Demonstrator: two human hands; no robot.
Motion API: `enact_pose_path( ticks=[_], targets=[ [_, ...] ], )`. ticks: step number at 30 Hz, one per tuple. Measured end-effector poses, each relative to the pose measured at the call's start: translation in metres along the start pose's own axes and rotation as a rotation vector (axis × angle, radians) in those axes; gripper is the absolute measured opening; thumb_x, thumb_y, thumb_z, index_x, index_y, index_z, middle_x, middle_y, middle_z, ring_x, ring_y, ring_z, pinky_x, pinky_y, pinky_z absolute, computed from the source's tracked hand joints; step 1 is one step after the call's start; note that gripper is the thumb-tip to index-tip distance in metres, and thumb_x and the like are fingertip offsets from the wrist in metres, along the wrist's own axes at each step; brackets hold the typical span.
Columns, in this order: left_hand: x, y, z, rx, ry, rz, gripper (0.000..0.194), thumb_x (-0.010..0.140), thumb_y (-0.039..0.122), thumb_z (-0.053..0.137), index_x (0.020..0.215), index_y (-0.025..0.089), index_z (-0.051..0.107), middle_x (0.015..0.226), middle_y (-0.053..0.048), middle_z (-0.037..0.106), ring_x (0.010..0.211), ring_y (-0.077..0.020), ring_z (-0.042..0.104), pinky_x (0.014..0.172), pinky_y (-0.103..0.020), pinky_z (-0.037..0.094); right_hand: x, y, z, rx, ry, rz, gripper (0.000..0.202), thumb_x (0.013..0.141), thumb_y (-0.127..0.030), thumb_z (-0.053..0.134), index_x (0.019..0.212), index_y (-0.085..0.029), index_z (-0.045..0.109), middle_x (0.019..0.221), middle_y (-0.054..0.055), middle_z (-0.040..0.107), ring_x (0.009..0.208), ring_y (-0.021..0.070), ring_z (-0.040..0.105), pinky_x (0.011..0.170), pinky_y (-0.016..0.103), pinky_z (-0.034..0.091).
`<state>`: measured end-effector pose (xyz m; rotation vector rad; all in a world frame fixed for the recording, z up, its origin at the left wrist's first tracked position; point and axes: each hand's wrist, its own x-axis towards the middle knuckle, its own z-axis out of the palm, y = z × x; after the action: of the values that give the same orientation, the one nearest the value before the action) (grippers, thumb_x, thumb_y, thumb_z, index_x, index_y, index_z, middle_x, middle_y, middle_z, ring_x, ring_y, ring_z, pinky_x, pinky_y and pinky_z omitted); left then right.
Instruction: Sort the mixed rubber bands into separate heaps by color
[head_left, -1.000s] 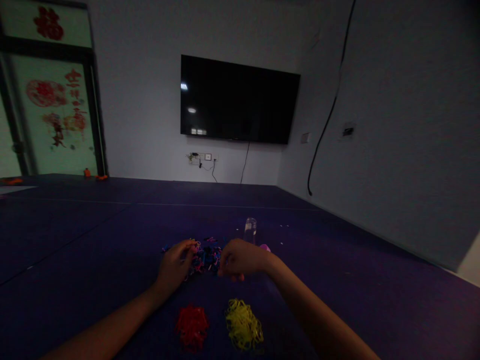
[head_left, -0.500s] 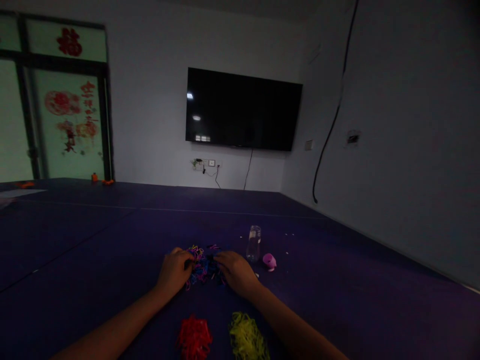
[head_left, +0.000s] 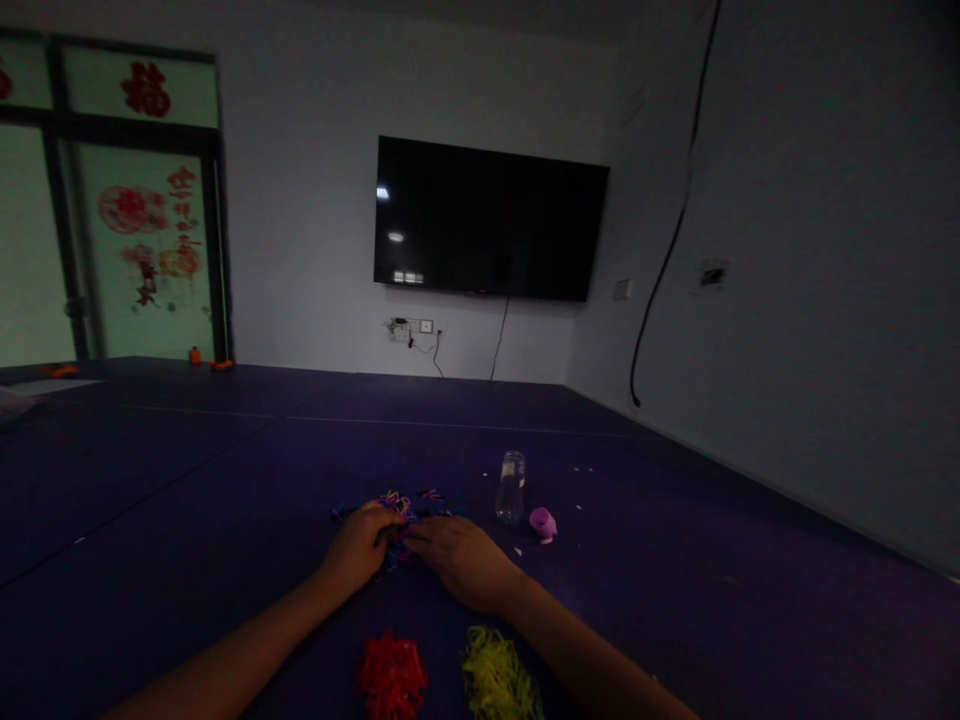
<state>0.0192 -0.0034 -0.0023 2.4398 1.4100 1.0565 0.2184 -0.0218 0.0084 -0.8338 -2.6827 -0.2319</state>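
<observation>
A mixed pile of blue, pink, purple and yellow rubber bands (head_left: 396, 560) lies on the purple-blue tabletop, partly covered by my hands. My left hand (head_left: 361, 545) reaches into its left side, fingers bent together around some of the bands. From the right, my right hand (head_left: 461, 560) lies over the pile with fingers stretched out, its tips almost meeting the left fingers. Closer to me sit a heap of red rubber bands (head_left: 391, 675) and, to its right, a heap of yellow ones (head_left: 499, 675), both untouched.
Beyond my right hand stand a clear plastic bottle (head_left: 511, 490) without a cap and a small pink cup-like piece (head_left: 542, 522). White scraps (head_left: 518, 551) dot the table. Orange objects (head_left: 220, 366) are at the far left edge. A black television (head_left: 491, 220) hangs on the wall.
Both hands have come closer together over the mixed pile, the right one moving left. Some blue bands now show left of and behind my left hand.
</observation>
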Motion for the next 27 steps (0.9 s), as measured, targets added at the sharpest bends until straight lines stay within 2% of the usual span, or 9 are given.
enact_pose_path(
  ticks=[3, 7, 17, 21, 27],
  targets=[
    [0.0, -0.0028, 0.0019, 0.002, -0.011, 0.008, 0.036, 0.071, -0.001, 0.042, 0.084, 0.018, 0.07, 0.082, -0.006, 0.067, 0.08, -0.019, 0.062, 0.074, -0.03, 0.047, 0.0004, -0.0021, -0.0016, -0.003, -0.063, -0.034, 0.039, 0.087, -0.017, 0.036, 0.125, -0.025, 0.045, 0.133, 0.002, 0.043, 0.122, 0.0183, 0.036, 0.1, 0.04, 0.028],
    [0.0003, -0.0074, 0.0055, 0.016, 0.043, -0.046, 0.032, 0.073, 0.002, 0.045, 0.085, 0.018, 0.07, 0.082, -0.007, 0.068, 0.079, -0.0193, 0.063, 0.075, -0.031, 0.047, 0.0009, -0.0016, 0.0006, 0.009, -0.099, -0.008, 0.04, 0.086, -0.016, 0.037, 0.123, -0.027, 0.047, 0.131, 0.0, 0.046, 0.122, 0.018, 0.036, 0.099, 0.039, 0.029],
    [0.0032, -0.0068, 0.0035, -0.021, 0.116, -0.106, 0.026, 0.075, 0.005, 0.044, 0.079, 0.016, 0.067, 0.082, -0.007, 0.069, 0.08, -0.0195, 0.063, 0.076, -0.032, 0.047, 0.0014, -0.0037, -0.0005, -0.012, -0.022, 0.053, 0.036, 0.081, -0.013, 0.041, 0.113, -0.021, 0.055, 0.12, 0.006, 0.054, 0.109, 0.019, 0.048, 0.092, 0.033, 0.036],
    [0.0034, -0.008, 0.0054, -0.09, 0.091, -0.146, 0.031, 0.069, 0.0, 0.043, 0.082, 0.015, 0.067, 0.083, -0.006, 0.07, 0.08, -0.0183, 0.065, 0.076, -0.03, 0.049, -0.0009, 0.0004, 0.0036, 0.001, 0.031, 0.066, 0.034, 0.08, -0.011, 0.041, 0.109, -0.02, 0.056, 0.114, 0.006, 0.057, 0.106, 0.0181, 0.05, 0.09, 0.032, 0.038],
    [0.0032, -0.0051, 0.004, -0.136, 0.06, -0.118, 0.032, 0.066, 0.003, 0.047, 0.084, 0.018, 0.069, 0.086, -0.004, 0.071, 0.082, -0.0186, 0.065, 0.079, -0.032, 0.048, -0.0015, 0.0028, 0.0068, -0.015, 0.044, 0.07, 0.031, 0.08, -0.011, 0.042, 0.107, -0.019, 0.057, 0.11, 0.007, 0.058, 0.103, 0.0184, 0.051, 0.088, 0.031, 0.039]
  ],
)
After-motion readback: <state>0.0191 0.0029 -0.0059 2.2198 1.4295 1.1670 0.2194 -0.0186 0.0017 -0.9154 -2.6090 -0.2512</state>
